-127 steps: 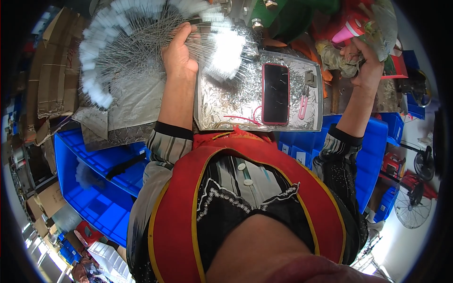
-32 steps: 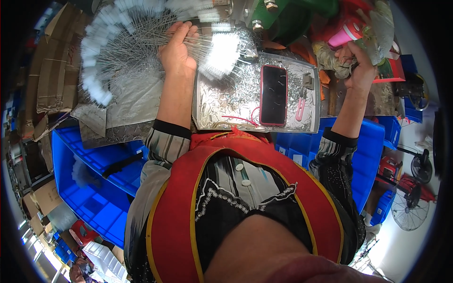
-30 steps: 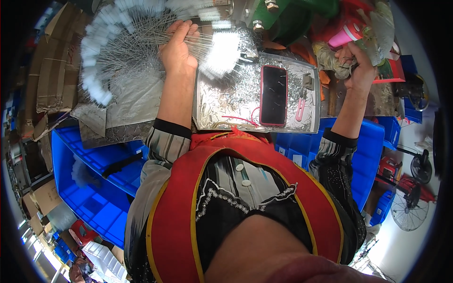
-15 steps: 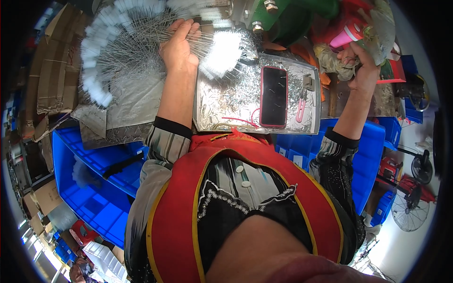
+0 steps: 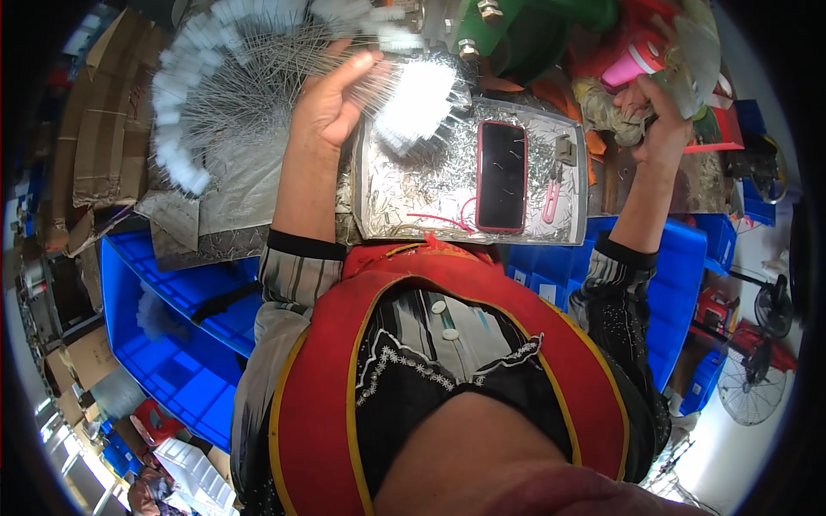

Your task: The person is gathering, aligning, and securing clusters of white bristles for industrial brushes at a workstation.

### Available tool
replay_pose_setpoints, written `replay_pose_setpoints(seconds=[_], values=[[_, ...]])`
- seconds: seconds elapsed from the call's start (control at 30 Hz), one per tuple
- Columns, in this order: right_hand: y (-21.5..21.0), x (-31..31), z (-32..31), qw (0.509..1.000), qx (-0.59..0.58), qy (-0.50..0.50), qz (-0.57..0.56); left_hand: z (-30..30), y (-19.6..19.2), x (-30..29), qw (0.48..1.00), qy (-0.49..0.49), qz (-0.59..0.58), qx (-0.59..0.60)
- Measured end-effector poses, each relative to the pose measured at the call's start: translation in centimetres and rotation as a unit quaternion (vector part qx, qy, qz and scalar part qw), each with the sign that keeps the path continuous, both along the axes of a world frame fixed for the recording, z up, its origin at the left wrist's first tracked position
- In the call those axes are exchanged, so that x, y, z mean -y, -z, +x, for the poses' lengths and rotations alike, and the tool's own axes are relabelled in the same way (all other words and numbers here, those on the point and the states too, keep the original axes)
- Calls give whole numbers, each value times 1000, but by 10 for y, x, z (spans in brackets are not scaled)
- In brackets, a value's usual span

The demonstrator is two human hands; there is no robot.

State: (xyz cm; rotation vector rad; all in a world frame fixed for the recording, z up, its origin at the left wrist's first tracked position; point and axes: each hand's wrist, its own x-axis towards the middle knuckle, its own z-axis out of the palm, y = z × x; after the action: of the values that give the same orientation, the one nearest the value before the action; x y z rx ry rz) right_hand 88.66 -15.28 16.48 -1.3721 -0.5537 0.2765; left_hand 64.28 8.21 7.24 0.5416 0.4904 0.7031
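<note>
My left hand [image 5: 329,110] is closed around the thin wire stems of a bunch of small white-bristled brushes [image 5: 419,101]. Its thumb points up and right along the stems, and the other fingers are partly hidden behind them. To its left, a large fan of similar wire-stemmed brushes [image 5: 176,103] lies spread on a plastic-covered surface [image 5: 237,202]. At the far right, my right hand [image 5: 656,120] has its fingers curled on a pale, crumpled cloth wrapping [image 5: 613,119]; what lies under the cloth is hidden. A pink cup-shaped thing [image 5: 632,64] sits just above that hand.
Between my arms a shallow tray [image 5: 404,225] holds wire clippings, a phone [image 5: 502,176] and a pink-handled tool [image 5: 551,198]. Green machinery with bolts [image 5: 551,34] stands beyond it. Blue bins [image 5: 172,370] flank me, cardboard [image 5: 112,129] stands left, and a fan [image 5: 748,383] is at right.
My left hand has shifted slightly left and down, its thumb now stretched away from the palm. The white bristle ends have tilted a little. My right hand stays on the cloth.
</note>
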Motion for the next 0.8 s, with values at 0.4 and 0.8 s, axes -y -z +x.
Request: replay_pose_setpoints(seconds=[0.4,0.8], values=[[8,0,2,1000,13,-2,2,11,9,9,980,-186,64,12],[8,1,1,999,36,-6,-4,23,14,2,973,-211,64,72]])
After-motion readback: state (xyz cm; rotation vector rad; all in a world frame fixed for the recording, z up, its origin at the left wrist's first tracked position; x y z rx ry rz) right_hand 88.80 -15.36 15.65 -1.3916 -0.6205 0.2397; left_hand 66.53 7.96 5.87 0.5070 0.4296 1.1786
